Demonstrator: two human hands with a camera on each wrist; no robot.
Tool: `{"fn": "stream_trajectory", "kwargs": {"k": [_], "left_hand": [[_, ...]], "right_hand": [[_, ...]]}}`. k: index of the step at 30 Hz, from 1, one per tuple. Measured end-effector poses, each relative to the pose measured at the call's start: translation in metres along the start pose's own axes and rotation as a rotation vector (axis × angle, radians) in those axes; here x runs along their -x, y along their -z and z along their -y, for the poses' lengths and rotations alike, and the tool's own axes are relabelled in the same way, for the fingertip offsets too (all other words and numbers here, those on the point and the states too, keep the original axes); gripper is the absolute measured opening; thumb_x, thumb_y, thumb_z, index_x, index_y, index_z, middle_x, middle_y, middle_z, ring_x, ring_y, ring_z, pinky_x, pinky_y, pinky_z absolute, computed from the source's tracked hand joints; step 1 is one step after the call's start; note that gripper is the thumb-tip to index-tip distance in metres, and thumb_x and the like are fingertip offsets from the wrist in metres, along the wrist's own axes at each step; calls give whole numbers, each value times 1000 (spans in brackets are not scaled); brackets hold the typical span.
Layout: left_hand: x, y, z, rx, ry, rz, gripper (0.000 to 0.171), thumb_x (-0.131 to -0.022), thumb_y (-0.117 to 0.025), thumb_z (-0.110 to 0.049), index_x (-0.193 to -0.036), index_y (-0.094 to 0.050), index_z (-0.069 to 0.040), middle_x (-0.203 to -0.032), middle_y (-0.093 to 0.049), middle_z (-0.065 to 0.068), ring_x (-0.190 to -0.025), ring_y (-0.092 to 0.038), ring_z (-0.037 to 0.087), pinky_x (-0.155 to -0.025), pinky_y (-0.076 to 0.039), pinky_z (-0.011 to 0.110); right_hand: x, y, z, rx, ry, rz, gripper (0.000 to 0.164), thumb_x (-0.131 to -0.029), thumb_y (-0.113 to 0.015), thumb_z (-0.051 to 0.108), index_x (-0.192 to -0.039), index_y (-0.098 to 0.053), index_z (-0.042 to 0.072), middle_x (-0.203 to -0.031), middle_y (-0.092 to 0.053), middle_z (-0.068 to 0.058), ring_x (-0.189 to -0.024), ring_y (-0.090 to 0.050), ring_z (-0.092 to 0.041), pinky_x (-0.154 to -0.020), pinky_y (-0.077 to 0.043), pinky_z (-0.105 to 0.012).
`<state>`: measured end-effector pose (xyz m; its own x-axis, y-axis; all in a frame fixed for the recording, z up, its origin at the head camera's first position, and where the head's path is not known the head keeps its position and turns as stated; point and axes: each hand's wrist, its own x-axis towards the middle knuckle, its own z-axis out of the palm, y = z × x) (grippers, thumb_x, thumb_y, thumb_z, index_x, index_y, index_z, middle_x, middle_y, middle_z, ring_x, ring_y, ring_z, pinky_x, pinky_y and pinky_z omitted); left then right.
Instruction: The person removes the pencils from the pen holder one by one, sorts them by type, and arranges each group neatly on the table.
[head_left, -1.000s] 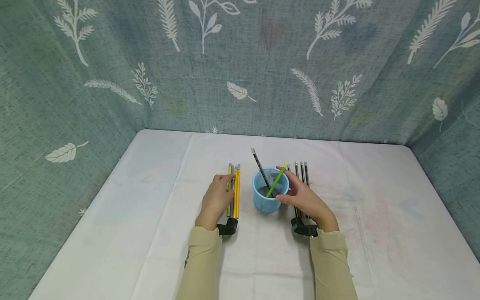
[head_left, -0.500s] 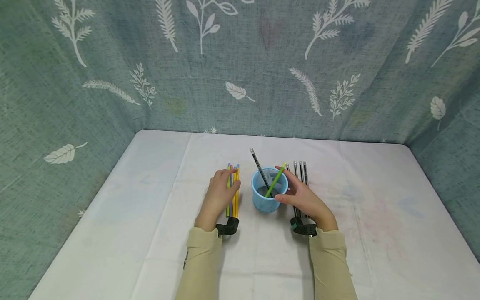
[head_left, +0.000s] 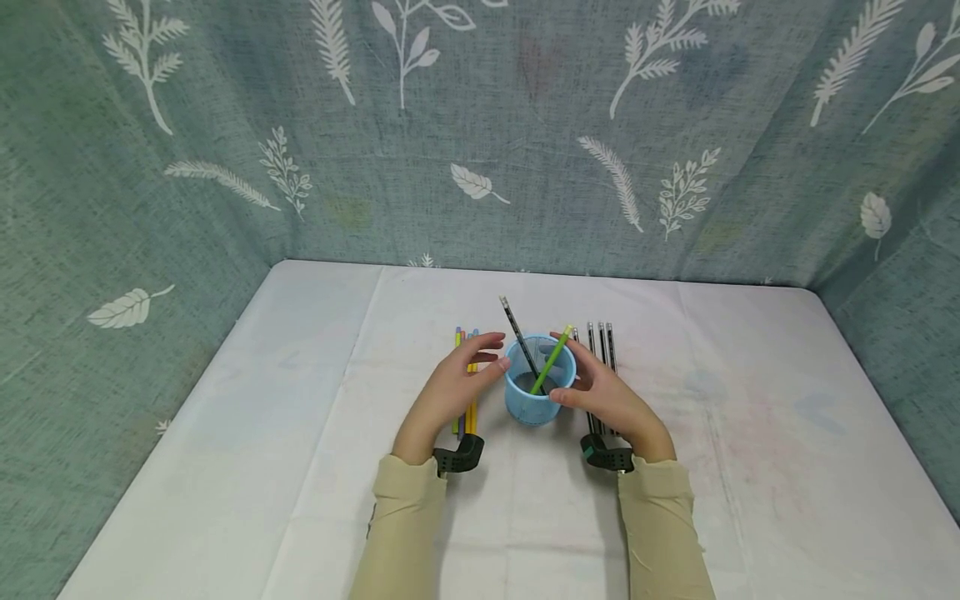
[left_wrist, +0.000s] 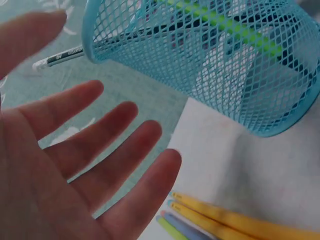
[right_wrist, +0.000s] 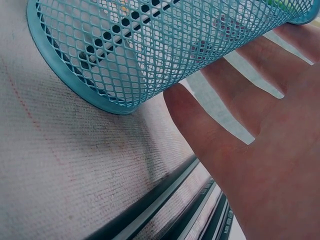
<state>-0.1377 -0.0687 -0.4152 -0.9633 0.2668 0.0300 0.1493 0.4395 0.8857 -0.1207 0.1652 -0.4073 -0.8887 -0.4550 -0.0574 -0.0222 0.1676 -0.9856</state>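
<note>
A light-blue mesh pencil cup point(head_left: 531, 412) stands upright between my hands in the head view. A dark patterned pencil point(head_left: 513, 321) and a green pencil point(head_left: 553, 363) lean inside it. My right hand point(head_left: 617, 402) holds the cup's right side, thumb at the front of the rim and fingers round the back. My left hand point(head_left: 452, 387) reaches toward the cup's left side with fingers spread and nothing held. In the left wrist view, a gap shows between those fingers point(left_wrist: 150, 132) and the mesh point(left_wrist: 200, 70).
Yellow pencils point(head_left: 472, 417), with a purple and a green one, lie partly under the left hand. Several dark pencils point(head_left: 602, 337) lie in a row under the right hand. A white cloth covers the table point(head_left: 337, 467); a leaf-patterned curtain point(head_left: 420, 217) hangs behind.
My left hand has moved from over the coloured pencils rightward to the cup, its fingers spreading. The right hand and the cup have stayed in place.
</note>
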Motion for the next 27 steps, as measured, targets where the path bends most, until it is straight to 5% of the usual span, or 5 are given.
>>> {"fn": "stream_trajectory", "kwargs": {"k": [7, 14, 20, 27], "left_hand": [[2, -3, -10, 74, 33, 78, 55, -82, -58, -47, -131, -42, -28, -126, -46, -7, -113, -46, 17, -89, -39, 42], [14, 2, -41, 100, 27, 132, 63, -86, -58, -36, -139, -30, -17, -134, -39, 7, -118, -41, 26, -91, -37, 44], [12, -3, -41, 144, 14, 166, 81, -83, -63, -32, -144, -11, -19, -140, -28, 8, -122, -36, 26, -93, -37, 40], [10, -8, -35, 155, 6, 198, 86, -81, -65, -32, -144, -7, -24, -142, -24, 7, -126, -31, 24, -93, -37, 37]], "right_hand": [[0, 0, -1, -16, 2, 10, 75, -81, -67, 20, -141, -22, 26, -141, -28, -4, -124, -34, -24, -95, -34, -44], [0, -1, 0, -16, 2, 6, 75, -81, -66, 20, -142, -22, 25, -141, -29, -6, -124, -35, -25, -94, -35, -45], [0, -1, -1, -12, -7, 1, 77, -82, -66, 21, -143, -19, 24, -141, -28, -5, -124, -34, -26, -93, -36, -45], [0, -1, -1, -5, -14, 0, 76, -81, -66, 22, -142, -21, 27, -142, -27, -5, -125, -33, -26, -94, -35, -46]]}}
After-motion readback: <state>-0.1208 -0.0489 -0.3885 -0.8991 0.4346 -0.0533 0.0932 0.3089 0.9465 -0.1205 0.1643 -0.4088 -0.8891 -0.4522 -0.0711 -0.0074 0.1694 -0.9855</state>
